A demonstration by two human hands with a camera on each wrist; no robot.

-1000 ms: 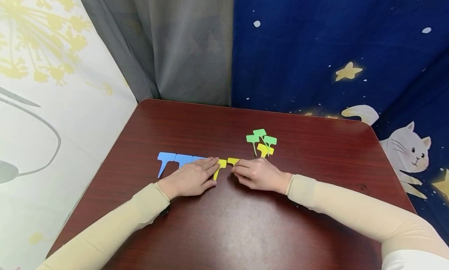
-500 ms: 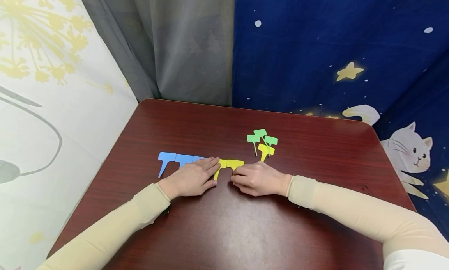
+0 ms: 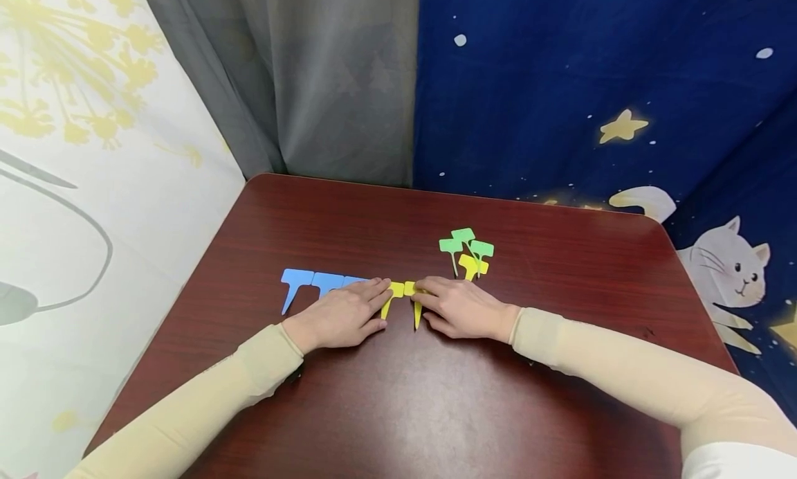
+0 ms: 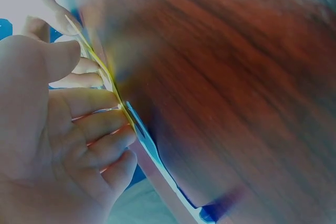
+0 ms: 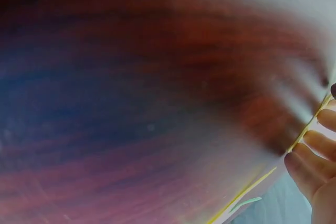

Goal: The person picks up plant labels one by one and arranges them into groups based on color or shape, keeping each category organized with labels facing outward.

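T-shaped plastic plant labels lie in a row on the table in the head view. Two blue labels (image 3: 297, 278) show at the left end, and the top of another blue label (image 3: 353, 280) peeks out behind my left hand (image 3: 339, 318). That hand lies flat, its fingertips resting on a yellow label (image 3: 396, 290) beside the blue ones. My right hand (image 3: 470, 309) rests its extended fingers on a second yellow label (image 3: 418, 314), covering part of its head. A narrow gap shows between the two yellow heads. In the right wrist view, fingertips (image 5: 296, 161) touch a thin yellow edge.
Behind my right hand lies a loose group: a yellow label (image 3: 468, 264) partly under several green labels (image 3: 450, 246). The dark red wooden table (image 3: 398, 410) ends at a grey curtain (image 3: 342, 84) and a blue starry curtain (image 3: 529, 84).
The second yellow label went left against the row, then back slightly right. My right hand went from pinching its stem to lying over its head. The left hand stayed put.
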